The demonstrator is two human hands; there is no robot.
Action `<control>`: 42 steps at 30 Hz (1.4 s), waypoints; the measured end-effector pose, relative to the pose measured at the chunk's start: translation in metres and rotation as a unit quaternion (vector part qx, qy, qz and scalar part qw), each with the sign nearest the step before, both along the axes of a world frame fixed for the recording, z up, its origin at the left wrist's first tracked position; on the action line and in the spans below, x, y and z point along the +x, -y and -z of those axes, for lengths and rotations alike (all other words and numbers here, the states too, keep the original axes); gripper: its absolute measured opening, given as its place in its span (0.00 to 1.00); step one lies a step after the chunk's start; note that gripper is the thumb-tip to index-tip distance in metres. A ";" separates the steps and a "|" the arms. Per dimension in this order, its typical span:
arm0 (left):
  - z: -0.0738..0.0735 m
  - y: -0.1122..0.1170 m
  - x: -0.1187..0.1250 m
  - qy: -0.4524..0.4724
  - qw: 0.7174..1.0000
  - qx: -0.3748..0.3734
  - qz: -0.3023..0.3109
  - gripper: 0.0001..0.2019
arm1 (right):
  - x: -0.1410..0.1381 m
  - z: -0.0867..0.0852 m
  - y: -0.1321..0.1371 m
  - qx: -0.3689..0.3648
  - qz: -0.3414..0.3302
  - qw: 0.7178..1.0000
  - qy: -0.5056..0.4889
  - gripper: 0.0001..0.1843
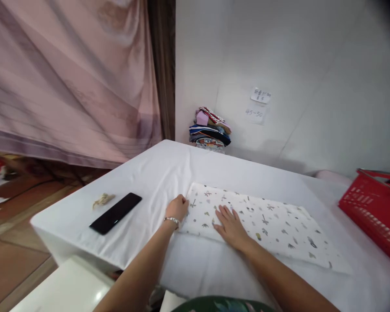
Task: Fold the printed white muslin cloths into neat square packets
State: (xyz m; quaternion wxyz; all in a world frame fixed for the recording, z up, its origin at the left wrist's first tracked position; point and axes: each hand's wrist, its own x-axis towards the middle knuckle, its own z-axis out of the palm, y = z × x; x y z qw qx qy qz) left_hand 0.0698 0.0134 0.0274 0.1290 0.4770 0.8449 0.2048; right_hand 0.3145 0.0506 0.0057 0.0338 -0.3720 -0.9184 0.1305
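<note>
Lying on a white-sheeted table (156, 173), a folded white leaf-printed cloth (273, 225): left hand (177, 208) curls closed on its corner, right hand (230, 227) presses flat, fingers spread. Left of the cloth is a flat black phone (115, 213), right a red plastic basket (373, 208), beyond a pink fabric curtain (68, 78).

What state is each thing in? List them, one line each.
patterned cloth, folded flat on the table.
left hand, closed on the cloth's left edge.
right hand, open, palm flat on the cloth.
phone, lying flat, screen dark.
red basket, upright.
clothes pile, stacked.

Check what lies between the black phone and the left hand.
Head view: only bare white tablecloth between the black phone and the left hand.
</note>
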 end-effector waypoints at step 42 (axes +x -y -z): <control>-0.013 -0.113 -0.011 -0.022 0.992 -0.118 -0.039 0.25 | 0.281 -0.020 -0.154 0.007 0.525 0.850 -0.033 0.18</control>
